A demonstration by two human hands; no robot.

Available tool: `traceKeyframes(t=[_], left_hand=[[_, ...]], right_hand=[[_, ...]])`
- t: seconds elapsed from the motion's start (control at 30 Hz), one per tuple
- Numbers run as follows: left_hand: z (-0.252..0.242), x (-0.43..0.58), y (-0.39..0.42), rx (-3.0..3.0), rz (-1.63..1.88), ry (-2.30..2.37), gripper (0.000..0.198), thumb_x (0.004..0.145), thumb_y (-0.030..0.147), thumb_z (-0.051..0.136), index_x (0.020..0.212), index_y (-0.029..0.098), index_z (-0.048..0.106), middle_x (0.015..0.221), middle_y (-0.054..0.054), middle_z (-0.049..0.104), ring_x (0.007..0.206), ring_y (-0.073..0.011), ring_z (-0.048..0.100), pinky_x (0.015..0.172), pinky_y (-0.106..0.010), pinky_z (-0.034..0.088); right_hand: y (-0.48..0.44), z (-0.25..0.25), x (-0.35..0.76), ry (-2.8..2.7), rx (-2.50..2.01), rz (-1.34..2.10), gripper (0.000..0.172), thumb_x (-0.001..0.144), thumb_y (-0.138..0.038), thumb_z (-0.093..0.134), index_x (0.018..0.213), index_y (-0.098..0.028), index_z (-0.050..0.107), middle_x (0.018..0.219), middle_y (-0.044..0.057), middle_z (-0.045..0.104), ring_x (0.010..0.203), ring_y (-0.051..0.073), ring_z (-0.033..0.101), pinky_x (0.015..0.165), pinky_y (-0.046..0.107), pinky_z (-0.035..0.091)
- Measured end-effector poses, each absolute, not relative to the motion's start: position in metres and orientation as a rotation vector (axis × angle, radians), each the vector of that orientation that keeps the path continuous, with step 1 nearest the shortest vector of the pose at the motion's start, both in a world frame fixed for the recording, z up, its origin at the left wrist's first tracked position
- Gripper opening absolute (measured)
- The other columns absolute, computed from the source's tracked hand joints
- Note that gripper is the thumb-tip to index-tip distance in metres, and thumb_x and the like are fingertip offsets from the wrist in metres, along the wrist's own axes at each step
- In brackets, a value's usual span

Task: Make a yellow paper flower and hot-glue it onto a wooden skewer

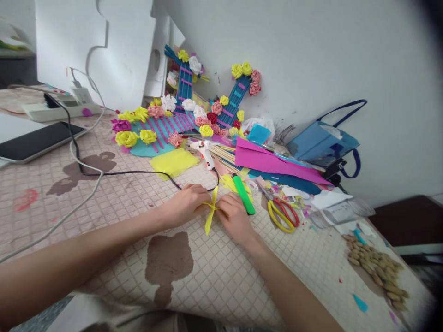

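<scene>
Between my two hands is a narrow yellow paper strip [209,222], crossed near its middle by a thin twisted yellow piece. My left hand [189,201] pinches the left side of that crossing, with its fingers curled. On the other side my right hand [232,213] is closed on the strip too, its fingertips partly hidden. A bright green cutter [244,194] lies just right of my right hand. Beyond my hands a white glue gun [205,151] rests near a yellow paper sheet [175,161].
Paper-flower decorations [166,127] lean at the back wall. Red and yellow scissors [282,213], pink paper [277,161] and wooden sticks [224,154] lie to the right, with a heap of peanuts [375,267] farther off. A black cable [138,173] crosses the table; a tablet [36,140] sits left.
</scene>
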State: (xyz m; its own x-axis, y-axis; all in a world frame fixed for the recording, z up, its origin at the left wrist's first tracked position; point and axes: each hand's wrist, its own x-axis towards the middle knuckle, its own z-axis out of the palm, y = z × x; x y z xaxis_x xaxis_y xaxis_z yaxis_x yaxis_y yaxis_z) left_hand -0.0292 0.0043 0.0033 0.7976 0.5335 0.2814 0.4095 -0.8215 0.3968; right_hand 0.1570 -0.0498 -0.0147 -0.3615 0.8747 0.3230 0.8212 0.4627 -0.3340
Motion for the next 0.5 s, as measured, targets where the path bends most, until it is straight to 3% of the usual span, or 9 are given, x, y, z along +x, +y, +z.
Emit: traceKeyframes(t=[0.37, 0.5], left_hand=[[0.01, -0.028, -0.006, 2.75, 0.493, 0.752, 0.015, 0.09, 0.021, 0.05, 0.081, 0.014, 0.06, 0.083, -0.005, 0.06, 0.088, -0.0195, 0.052, 0.082, -0.033, 0.038], [0.01, -0.03, -0.002, 2.734, 0.496, 0.746, 0.016, 0.09, 0.019, 0.049, 0.08, 0.015, 0.06, 0.081, -0.004, 0.06, 0.086, -0.0187, 0.052, 0.078, -0.031, 0.038]], right_hand=[[-0.051, -0.015, 0.157, -2.296, -1.351, 0.163, 0.016, 0.088, -0.02, 0.052, 0.079, -0.019, 0.065, 0.077, 0.003, 0.059, 0.082, 0.019, 0.05, 0.076, 0.034, 0.039], [-0.048, -0.006, 0.166, -2.265, -1.284, 0.276, 0.014, 0.087, -0.026, 0.055, 0.098, -0.021, 0.063, 0.092, 0.005, 0.061, 0.091, 0.019, 0.053, 0.081, 0.034, 0.043]])
